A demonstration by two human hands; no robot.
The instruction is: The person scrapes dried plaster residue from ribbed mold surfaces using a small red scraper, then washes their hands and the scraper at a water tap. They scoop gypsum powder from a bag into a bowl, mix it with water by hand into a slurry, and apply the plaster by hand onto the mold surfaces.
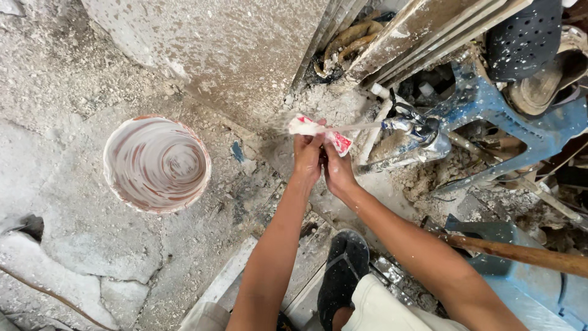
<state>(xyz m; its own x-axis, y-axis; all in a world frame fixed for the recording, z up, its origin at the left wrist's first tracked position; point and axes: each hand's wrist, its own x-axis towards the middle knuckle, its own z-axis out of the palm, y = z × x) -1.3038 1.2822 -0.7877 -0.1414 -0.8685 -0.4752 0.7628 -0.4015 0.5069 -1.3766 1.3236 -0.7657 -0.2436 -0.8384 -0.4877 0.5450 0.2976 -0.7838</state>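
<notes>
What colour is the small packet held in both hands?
White with red patches; the packet shows best in the head view, pinched by the left hand and right hand.

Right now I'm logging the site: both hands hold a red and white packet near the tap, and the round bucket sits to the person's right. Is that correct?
One detail is off. In the head view the bucket sits to the person's left, not right. The rest holds: the left hand and right hand both hold the red and white packet near the tap.
</notes>
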